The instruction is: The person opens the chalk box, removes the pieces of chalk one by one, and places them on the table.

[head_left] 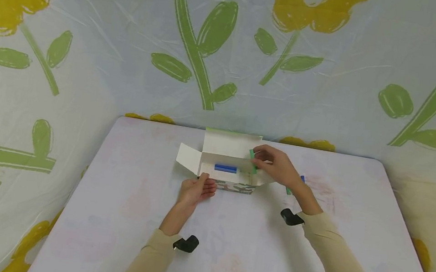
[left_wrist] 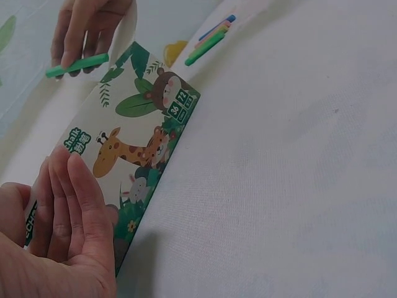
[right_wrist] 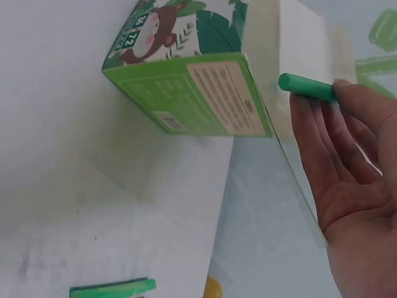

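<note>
Right hand: on my feed the right hand [head_left: 278, 166] has a green chalk stick [right_wrist: 307, 86] pinched between thumb and fingertips, nice and light, most of the stick poking out past the thumb.
Green stick: held up off the table, over the right end of the chalk box [head_left: 236, 187], on the rim side.
Left hand: I've got the left hand [head_left: 194, 189] at the front of the box near its left corner, thumb at the top rim and fingers lying along the printed front, so it's basically gripping that wall.
Chalk box: sits near the far edge of the table [head_left: 127, 225], lid [head_left: 231, 143] up at the back, left flap [head_left: 188, 158] folded out. Giraffe, tiger and bear art on the front, plain green end with a barcode.
Inside it: I can make out blue sticks [head_left: 225, 168] lying side by side.
Loose chalk: a little group of loose sticks [left_wrist: 206, 48] on the table to the right of the box, green and blue plus some warmer colours, too small for me to count.
Backdrop: flowery cloth [head_left: 131, 42] behind everything.
</note>
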{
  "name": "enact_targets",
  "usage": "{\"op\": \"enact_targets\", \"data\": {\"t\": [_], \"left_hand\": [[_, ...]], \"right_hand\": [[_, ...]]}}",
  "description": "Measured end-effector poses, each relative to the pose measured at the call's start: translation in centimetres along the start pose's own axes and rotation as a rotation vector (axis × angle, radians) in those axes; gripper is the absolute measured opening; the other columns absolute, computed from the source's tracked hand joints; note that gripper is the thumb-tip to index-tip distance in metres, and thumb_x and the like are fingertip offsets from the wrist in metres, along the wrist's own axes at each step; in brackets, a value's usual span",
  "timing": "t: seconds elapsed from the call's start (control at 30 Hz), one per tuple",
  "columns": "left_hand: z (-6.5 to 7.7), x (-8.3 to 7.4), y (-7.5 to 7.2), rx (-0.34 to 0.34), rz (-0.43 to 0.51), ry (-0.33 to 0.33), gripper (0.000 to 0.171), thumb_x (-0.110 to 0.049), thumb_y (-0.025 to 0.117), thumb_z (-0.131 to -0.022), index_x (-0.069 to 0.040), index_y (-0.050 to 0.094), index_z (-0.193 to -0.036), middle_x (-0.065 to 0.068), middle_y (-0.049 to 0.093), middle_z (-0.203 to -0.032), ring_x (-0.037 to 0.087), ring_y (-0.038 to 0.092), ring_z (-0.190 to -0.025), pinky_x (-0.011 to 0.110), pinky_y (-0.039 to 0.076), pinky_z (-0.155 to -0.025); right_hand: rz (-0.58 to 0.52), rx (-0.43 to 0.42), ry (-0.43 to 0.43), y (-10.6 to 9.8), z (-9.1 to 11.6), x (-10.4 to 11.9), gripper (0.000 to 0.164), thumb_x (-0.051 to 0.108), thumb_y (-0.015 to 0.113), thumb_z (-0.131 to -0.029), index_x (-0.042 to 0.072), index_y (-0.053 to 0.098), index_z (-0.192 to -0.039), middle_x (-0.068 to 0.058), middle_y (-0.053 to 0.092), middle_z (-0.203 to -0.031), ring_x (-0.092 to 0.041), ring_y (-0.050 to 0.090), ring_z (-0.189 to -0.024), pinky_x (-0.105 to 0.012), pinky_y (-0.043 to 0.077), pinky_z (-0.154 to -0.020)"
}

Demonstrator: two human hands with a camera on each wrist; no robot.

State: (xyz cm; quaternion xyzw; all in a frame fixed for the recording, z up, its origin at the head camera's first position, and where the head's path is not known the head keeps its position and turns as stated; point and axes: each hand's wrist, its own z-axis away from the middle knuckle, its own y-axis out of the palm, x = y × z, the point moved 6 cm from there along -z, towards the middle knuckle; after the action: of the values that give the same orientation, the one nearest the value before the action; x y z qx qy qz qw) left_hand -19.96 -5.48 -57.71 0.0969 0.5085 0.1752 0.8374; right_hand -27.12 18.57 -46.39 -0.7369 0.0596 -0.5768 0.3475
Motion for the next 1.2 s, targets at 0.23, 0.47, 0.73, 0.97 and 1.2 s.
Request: {"op": "enact_targets", "data": {"t": [0.23, 0.47, 0.73, 0.97, 1.2], "left_hand": [[0.0, 0.0, 0.0, -0.001, -0.002, -0.004, 0.03, -0.019, 0.058, -0.103, 0.006, 0.072, -0.093, 0.009, 0.074, -0.081, 0.012, 0.072, -0.071, 0.026, 0.063, -0.071], [0.0, -0.2, -0.1, -0.008, -0.003, -0.005, 0.03, -0.018, 0.057, -0.103, 0.008, 0.072, -0.095, 0.009, 0.074, -0.08, 0.013, 0.072, -0.071, 0.026, 0.063, -0.071], [0.1, -0.1, -0.1, -0.015, 0.001, -0.006, 0.03, -0.018, 0.058, -0.102, 0.008, 0.071, -0.095, 0.009, 0.074, -0.08, 0.013, 0.072, -0.071, 0.026, 0.063, -0.071], [0.1, 0.0, -0.1, -0.016, 0.0, -0.007, 0.031, -0.019, 0.058, -0.103, 0.008, 0.071, -0.096, 0.009, 0.074, -0.081, 0.013, 0.072, -0.072, 0.026, 0.063, -0.072], [0.0, 0.0, 0.0, -0.022, -0.009, -0.012, 0.031, -0.018, 0.059, -0.103, 0.008, 0.072, -0.095, 0.009, 0.074, -0.081, 0.013, 0.072, -0.071, 0.027, 0.064, -0.072]], "right_hand": [[-0.127, -0.032, 0.106, -2.4, 1.1, -0.9, 0.038, 0.016, 0.068, -0.101, -0.002, 0.059, -0.133, -0.021, 0.068, -0.118, -0.023, 0.069, -0.106, -0.025, 0.059, -0.087], [-0.193, -0.063, 0.178, -4.4, 2.4, -1.6, 0.046, 0.021, 0.066, -0.102, -0.002, 0.053, -0.14, -0.023, 0.065, -0.124, -0.011, 0.071, -0.101, -0.023, 0.059, -0.088], [-0.241, -0.103, 0.232, -6.4, 4.0, -2.4, 0.05, 0.025, 0.066, -0.103, -0.003, 0.051, -0.141, -0.016, 0.064, -0.125, -0.01, 0.072, -0.099, -0.026, 0.059, -0.092], [-0.242, -0.144, 0.268, -8.3, 5.9, -4.1, 0.052, 0.028, 0.064, -0.104, -0.001, 0.048, -0.144, -0.003, 0.065, -0.123, -0.007, 0.07, -0.102, -0.024, 0.059, -0.092], [-0.192, -0.178, 0.302, -9.7, 7.9, -6.4, 0.058, 0.03, 0.063, -0.104, -0.002, 0.044, -0.148, 0.0, 0.063, -0.122, -0.004, 0.069, -0.101, -0.019, 0.058, -0.088]]}}
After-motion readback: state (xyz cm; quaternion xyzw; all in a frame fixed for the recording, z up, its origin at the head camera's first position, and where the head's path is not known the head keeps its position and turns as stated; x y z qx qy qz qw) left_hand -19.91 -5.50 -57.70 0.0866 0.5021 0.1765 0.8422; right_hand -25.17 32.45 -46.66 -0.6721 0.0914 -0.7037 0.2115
